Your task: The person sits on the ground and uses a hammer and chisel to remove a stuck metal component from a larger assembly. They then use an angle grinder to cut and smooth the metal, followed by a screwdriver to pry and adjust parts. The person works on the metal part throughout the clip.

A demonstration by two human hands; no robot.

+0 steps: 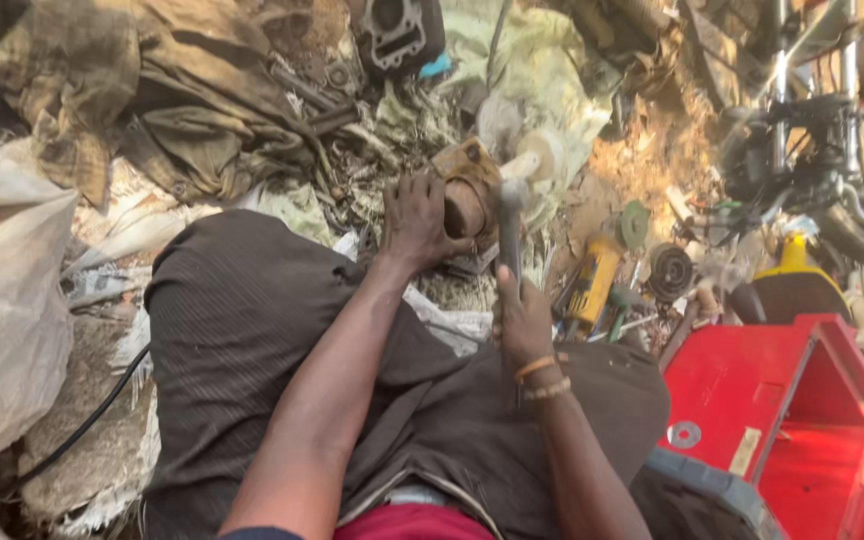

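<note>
Rust-brown metal sits at the centre of the view: a round engine part (467,205) with a wide bore, lying on the ground just past the person's knees among rags and scrap. The left hand (414,222) is spread over its near-left edge, fingers curled onto the rim — a grip that looks meant to pin the piece down so it cannot skid or turn. Its open bore faces up and toward the right, which leaves that side free for the tool.

The right hand (524,322) is closed around the handle of a hammer (510,215), held low on the shaft with the grey head raised beside the part's right edge. Gripping far from the head would give more swing, and the head's place right next to the bore suggests that is where it is aimed. Whether the head touches the metal at this instant I cannot tell. Two bracelets circle that wrist.

The person sits on the ground in dark trousers (252,330), knees apart, so the part lies between them within easy reach of both arms. A yellow power tool (592,285) rests just right of the hammer hand, beside a small green disc (635,224) and a dark round wheel (670,270) — kept near, it seems, for quick pickup. A red plastic box (792,420) stands open at the lower right. A motorcycle frame (812,130) occupies the upper right corner, a white sack (2,310) the left edge, and a dark engine cylinder block (397,35) lies at the top.
</note>
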